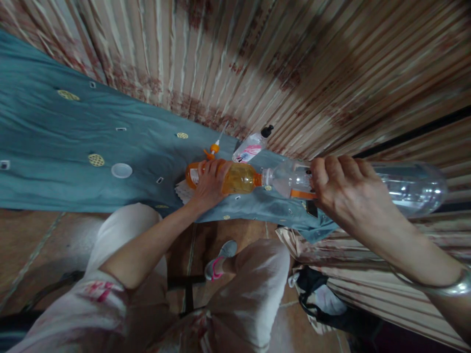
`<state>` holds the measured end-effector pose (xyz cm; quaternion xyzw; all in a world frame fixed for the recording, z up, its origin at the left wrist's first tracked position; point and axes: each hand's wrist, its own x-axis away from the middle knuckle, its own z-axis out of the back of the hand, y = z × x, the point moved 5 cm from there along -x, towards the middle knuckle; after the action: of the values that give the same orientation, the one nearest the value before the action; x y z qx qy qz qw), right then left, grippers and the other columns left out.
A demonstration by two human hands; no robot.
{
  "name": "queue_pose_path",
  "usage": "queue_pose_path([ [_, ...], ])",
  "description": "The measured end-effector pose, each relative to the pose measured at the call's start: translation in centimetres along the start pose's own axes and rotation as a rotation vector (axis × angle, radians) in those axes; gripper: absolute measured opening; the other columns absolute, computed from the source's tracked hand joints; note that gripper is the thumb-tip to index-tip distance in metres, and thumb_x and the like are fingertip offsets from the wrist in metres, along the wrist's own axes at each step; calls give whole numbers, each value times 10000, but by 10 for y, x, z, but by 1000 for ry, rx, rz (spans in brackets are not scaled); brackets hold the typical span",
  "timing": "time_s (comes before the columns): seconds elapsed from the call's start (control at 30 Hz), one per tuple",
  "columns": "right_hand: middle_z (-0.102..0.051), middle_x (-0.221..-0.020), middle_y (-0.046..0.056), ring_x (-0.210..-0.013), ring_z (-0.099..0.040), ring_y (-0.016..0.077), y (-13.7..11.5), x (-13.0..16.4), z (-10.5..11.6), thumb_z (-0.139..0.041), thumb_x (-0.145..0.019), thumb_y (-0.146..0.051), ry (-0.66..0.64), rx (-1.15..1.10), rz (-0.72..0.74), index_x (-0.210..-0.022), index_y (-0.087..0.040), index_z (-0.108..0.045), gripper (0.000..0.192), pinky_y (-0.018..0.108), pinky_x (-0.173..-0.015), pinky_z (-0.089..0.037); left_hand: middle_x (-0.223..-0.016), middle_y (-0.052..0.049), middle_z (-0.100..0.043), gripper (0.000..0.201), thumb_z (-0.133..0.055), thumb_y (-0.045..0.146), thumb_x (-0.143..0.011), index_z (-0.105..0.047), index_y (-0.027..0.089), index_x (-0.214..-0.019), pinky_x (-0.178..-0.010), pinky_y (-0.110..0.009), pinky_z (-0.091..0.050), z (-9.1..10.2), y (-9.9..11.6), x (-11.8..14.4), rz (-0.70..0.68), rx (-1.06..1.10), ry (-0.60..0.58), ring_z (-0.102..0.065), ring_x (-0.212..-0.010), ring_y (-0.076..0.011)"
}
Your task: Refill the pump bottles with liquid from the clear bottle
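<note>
My left hand (210,182) is wrapped round an orange bottle (241,178) that looks translucent and lies roughly sideways in view. My right hand (348,189) grips a large clear plastic bottle (412,185) with an orange mark on its side. The two bottle mouths meet or nearly meet; I cannot tell whether they touch. Beyond my left hand lies an orange pump top (214,148) with a thin tube. A smaller clear bottle (249,148) with a pink label and black cap is just behind the orange one.
A teal patterned cloth (47,127) covers the long surface, with a round whitish lid (121,170) on it at left. A pleated curtain (206,63) hangs along the far side. Below are my knees, the tiled floor (29,245) and a dark bag (320,289).
</note>
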<state>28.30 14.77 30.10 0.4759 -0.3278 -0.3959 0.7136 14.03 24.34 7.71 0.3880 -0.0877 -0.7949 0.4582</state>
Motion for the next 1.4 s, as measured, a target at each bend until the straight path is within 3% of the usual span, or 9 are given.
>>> queue_pose_path([
  [0.37,-612,-890,146,-826,-565,272,0,-2,1,-400,-929,-90,-23,-14,-8,-1059,-54,-566,214,341,-728,-351,-1404,-175,-530,751,-703,403,-798,-369,212,-1443,-1138,-541,-265,-3,-2,1,-9,9,15,-483,-1307,-359],
  [0.6,-591,-860,111,-802,-581,267,0,-1,1,-414,-929,-112,33,36,0,-1030,-62,-565,189,335,-720,-358,-1388,-179,-539,780,-724,431,-781,-382,187,-1438,-1134,-540,-277,-2,-2,1,-14,-3,0,-490,-1294,-366],
  [1.03,-614,-945,190,-863,-537,305,2,-2,1,-289,-934,-67,-115,-70,0,-1135,-67,-574,349,366,-753,-347,-1393,-163,-540,751,-712,427,-794,-380,218,-1434,-1140,-536,-281,-2,-2,1,-12,1,16,-495,-1293,-352],
  [1.4,-604,-894,157,-811,-541,269,2,-4,2,-364,-927,-97,-56,-28,4,-1087,-43,-575,271,344,-714,-340,-1377,-162,-551,734,-717,397,-792,-391,212,-1424,-1132,-547,-298,-1,0,1,-12,-8,19,-503,-1283,-350],
])
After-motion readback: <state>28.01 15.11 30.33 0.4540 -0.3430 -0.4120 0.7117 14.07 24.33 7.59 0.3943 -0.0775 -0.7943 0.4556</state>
